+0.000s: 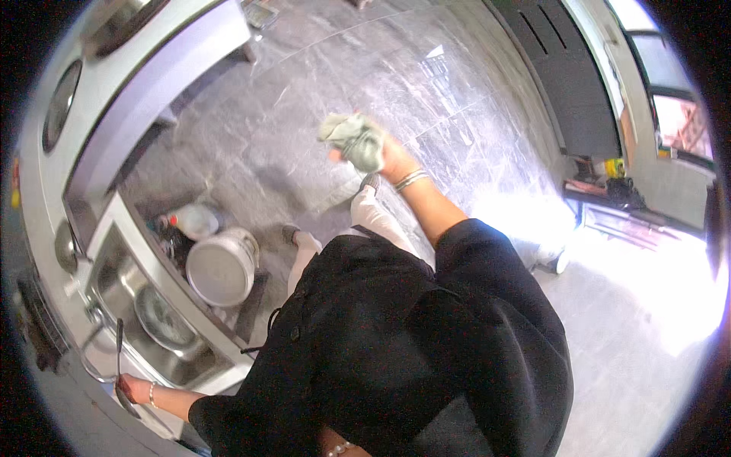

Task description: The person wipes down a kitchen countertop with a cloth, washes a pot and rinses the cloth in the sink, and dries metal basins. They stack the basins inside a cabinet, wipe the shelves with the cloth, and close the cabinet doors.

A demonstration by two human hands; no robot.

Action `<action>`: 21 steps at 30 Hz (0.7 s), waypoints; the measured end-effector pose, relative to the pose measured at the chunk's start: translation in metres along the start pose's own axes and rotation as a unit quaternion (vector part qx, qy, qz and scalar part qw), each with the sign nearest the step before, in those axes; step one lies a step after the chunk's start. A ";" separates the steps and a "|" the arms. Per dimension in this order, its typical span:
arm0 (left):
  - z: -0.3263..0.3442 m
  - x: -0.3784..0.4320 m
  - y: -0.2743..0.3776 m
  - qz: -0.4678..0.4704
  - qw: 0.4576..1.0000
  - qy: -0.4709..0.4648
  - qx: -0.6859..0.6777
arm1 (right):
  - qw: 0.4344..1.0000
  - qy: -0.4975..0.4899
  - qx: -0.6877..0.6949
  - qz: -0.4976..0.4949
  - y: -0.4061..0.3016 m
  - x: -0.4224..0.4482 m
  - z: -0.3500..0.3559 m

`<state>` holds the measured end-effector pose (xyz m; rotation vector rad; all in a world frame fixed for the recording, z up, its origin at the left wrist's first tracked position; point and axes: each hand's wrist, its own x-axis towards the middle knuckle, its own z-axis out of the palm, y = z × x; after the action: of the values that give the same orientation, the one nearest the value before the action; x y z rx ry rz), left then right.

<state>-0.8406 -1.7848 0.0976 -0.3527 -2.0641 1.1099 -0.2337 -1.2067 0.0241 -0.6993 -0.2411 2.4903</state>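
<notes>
My right hand (395, 160) is raised over the floor in front of me, its fingers closed around a crumpled grey-green cloth (360, 140). At the lower left, my left hand (135, 389) grips a long utensil with a dark handle (119, 337), which points up past the faucet side of the sink. The other end of this utensil looks like a metal spoon, partly hidden by the hand. Close to that hand is a stainless steel sink (108, 260) set in a white counter. A round metal basin (165, 317) lies inside the sink.
A white lidded bucket (220, 268) and a plastic jug with a red cap (195, 220) stand on the tiled floor (297, 74) beside the counter. A round lid (61, 105) and a metal pot (123, 25) are on the countertop. A low rack (628, 208) stands at right.
</notes>
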 end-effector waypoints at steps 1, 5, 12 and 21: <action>-0.008 0.011 -0.006 -0.027 0.985 0.043 -0.166 | 0.998 -0.014 0.055 0.036 -0.009 -0.002 -0.020; -0.143 0.075 0.041 0.385 0.390 0.054 0.835 | 0.987 -0.046 0.153 0.035 -0.043 -0.022 -0.041; -0.620 0.091 0.277 0.025 0.533 0.431 0.728 | 0.844 -0.088 -0.432 -0.305 -0.176 -0.069 0.067; -0.991 0.041 0.345 -0.166 0.058 0.295 0.939 | 0.498 0.050 -0.617 -0.608 -0.325 -0.112 0.024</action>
<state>-0.1836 -0.9691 0.1773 0.8656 1.1049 1.6722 -0.0192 -0.9955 0.1917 -0.6809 -1.8025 0.5430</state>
